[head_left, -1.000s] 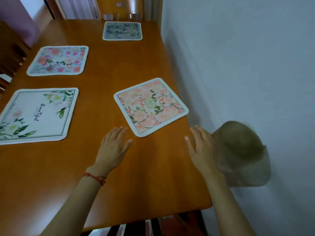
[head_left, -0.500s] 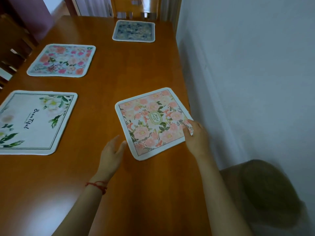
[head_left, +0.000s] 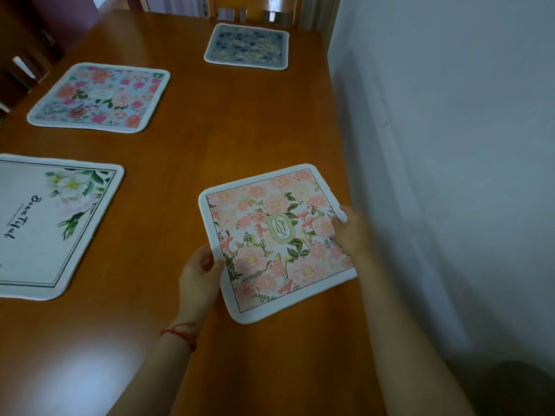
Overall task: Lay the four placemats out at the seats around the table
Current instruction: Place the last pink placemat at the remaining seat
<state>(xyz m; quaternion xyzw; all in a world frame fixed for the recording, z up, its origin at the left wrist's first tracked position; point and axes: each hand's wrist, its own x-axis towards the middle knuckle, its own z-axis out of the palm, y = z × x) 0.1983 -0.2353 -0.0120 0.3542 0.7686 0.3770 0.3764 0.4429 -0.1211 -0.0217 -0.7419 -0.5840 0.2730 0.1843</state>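
Several placemats lie on the brown wooden table (head_left: 186,163). A peach-flowered placemat (head_left: 270,235) sits askew near the table's right edge. My left hand (head_left: 199,277) pinches its left edge and my right hand (head_left: 350,232) grips its right edge. A white placemat with a green border (head_left: 45,223) lies at the left. A pink-and-blue floral placemat (head_left: 99,97) is farther back on the left. A dark blue patterned placemat (head_left: 247,46) lies at the far end.
A white wall (head_left: 450,145) runs close along the table's right edge. A wooden chair back (head_left: 255,7) stands behind the far end. Dark chair parts (head_left: 21,67) show at the far left. A round dark object (head_left: 516,385) is low at the bottom right.
Both hands went from hovering near the peach-flowered placemat to holding its left and right edges. The camera view moved forward over the table.
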